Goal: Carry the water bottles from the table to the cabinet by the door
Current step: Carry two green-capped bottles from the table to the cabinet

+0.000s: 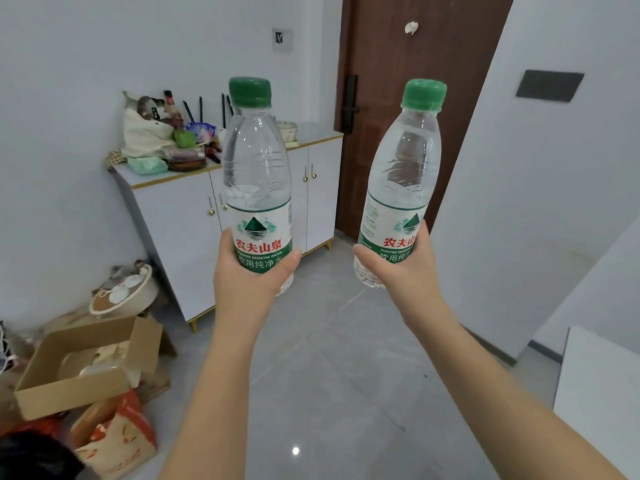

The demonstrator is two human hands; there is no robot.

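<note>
head-worn view, facing cabinet [221, 209], close above arms

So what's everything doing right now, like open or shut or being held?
Left bottle: green cap on, upright, gripped low by the left hand.
Right bottle: green cap on, leaning slightly, gripped low by the right hand.
Cabinet: doors shut, top cluttered at its left end.
Brown door: shut.
Cardboard box: flaps open, on the floor.

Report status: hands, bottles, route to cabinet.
Left hand grips left bottle, right hand grips right bottle. Both capped, near upright. Cabinet ahead, clutter on its left top.
</note>
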